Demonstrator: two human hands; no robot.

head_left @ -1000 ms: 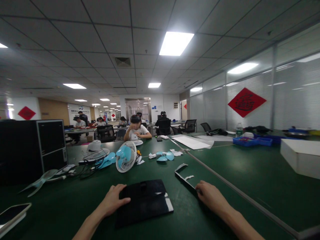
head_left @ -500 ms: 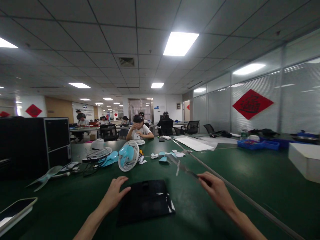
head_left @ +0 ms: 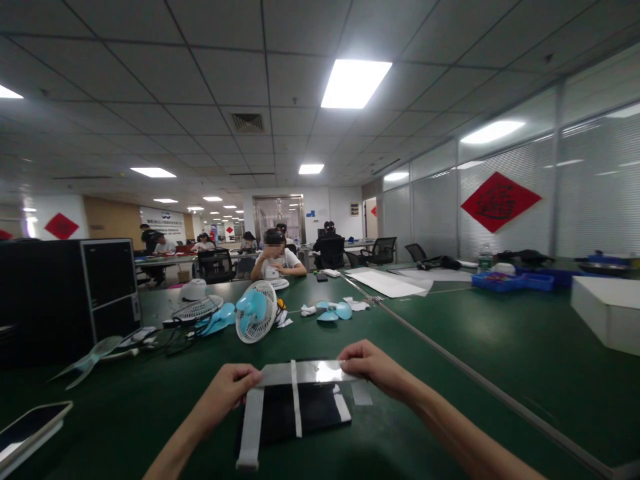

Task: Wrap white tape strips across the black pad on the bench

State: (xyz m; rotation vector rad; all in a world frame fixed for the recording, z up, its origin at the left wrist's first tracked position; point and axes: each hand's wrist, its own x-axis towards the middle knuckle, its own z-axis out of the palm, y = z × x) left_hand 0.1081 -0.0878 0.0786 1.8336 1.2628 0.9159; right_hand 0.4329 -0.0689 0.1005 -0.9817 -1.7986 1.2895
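Between my two hands stretches a shiny grey flat strip [head_left: 306,373], held level just above the table. My left hand [head_left: 230,388] pinches its left end, and my right hand [head_left: 373,367] pinches its right end. A whitish ribbed ribbon band [head_left: 253,427] hangs at the left end, and a narrower white band [head_left: 297,407] hangs near the middle. By the right end shows a short pale piece [head_left: 361,393]; whether it is joined to the strip I cannot tell. Beneath lies a black flat panel or pouch [head_left: 323,412] with white patches at its right edge, partly covered.
Beyond stand a white and blue fan [head_left: 256,312] and a loose blue fan blade [head_left: 330,311]. A black computer case [head_left: 110,283] and a phone [head_left: 33,430] are at left. A metal strip [head_left: 450,363] crosses the green table. A person [head_left: 277,257] sits opposite; blue trays [head_left: 500,281] lie right.
My right hand has brought the strip leftward, over the black panel. My left hand, open beside the panel before, has closed on the strip's other end.
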